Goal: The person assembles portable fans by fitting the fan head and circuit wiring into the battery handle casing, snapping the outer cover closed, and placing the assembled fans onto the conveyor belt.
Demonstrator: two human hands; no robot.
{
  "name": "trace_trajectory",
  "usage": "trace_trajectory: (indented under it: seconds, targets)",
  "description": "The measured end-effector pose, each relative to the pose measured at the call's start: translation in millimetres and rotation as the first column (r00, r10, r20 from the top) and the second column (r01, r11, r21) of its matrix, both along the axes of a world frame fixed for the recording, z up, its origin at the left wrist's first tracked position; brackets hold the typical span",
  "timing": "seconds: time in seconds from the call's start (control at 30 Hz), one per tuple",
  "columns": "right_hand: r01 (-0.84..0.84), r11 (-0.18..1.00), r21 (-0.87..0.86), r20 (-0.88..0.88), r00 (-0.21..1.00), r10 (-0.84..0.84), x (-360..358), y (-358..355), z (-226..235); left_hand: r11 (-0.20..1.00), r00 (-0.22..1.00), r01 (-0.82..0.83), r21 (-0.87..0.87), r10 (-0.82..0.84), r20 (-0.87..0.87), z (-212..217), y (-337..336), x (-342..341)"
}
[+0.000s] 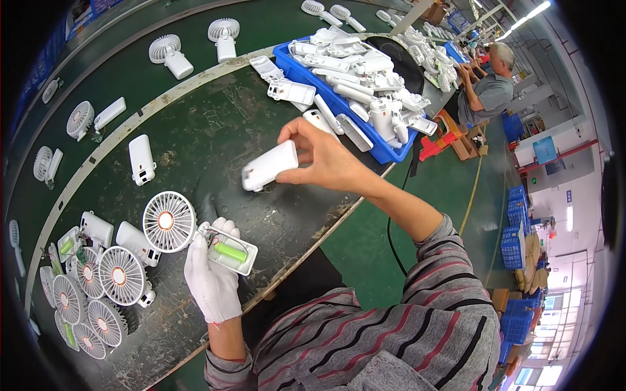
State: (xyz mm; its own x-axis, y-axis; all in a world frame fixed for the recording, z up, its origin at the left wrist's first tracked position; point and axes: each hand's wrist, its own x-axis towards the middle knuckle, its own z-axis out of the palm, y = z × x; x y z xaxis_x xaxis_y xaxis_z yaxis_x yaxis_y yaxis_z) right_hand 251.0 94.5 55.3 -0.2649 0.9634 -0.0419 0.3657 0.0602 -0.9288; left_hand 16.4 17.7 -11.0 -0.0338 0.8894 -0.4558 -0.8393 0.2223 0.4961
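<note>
My left hand [214,290], in a white glove, is closed around the opened handle of a white handheld fan [167,221]. The fan's round grille points away to the left, and a green battery [231,251] with thin wires shows inside the handle. Up and to the right of it, my bare right hand [326,156] pinches a white handle cover [270,165] between thumb and fingers. This cover is apart from the fan, held above the dark worktop [215,137]. Another white handle cover [141,159] lies on the worktop farther left.
A blue bin [339,117] heaped with white covers stands at the worktop's right edge, several loose covers beside it. Several fans [121,275] cluster at lower left. More fans [165,52] lie on the green conveyor belt [124,72] beyond. A co-worker [489,88] sits at far right.
</note>
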Motion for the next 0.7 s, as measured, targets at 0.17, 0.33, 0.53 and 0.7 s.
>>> trace_trajectory:
  seconds: [0.17,0.33,0.53,0.7]
  targets:
    - [-0.122,0.976,0.182,0.451,0.892,0.028,-8.3,-8.1,-34.5,1.0,0.995,0.017,0.016,-0.019,0.099,-5.2,2.4,-4.5]
    - [-0.27,0.919,0.288,0.599,0.8,0.047,-19.2,-15.2,-25.5,0.998,0.995,0.026,0.063,-0.032,0.097,0.1,5.6,-0.2]
    - [-0.325,0.905,0.273,0.574,0.811,0.118,-43.6,-9.0,-26.2,1.0,0.991,-0.007,0.015,0.005,0.137,4.7,9.7,0.9]
    - [-0.192,0.95,0.247,0.394,0.915,0.082,-76.1,-22.1,-1.2,0.991,0.943,-0.098,0.09,0.063,0.327,-1.3,11.7,2.3]
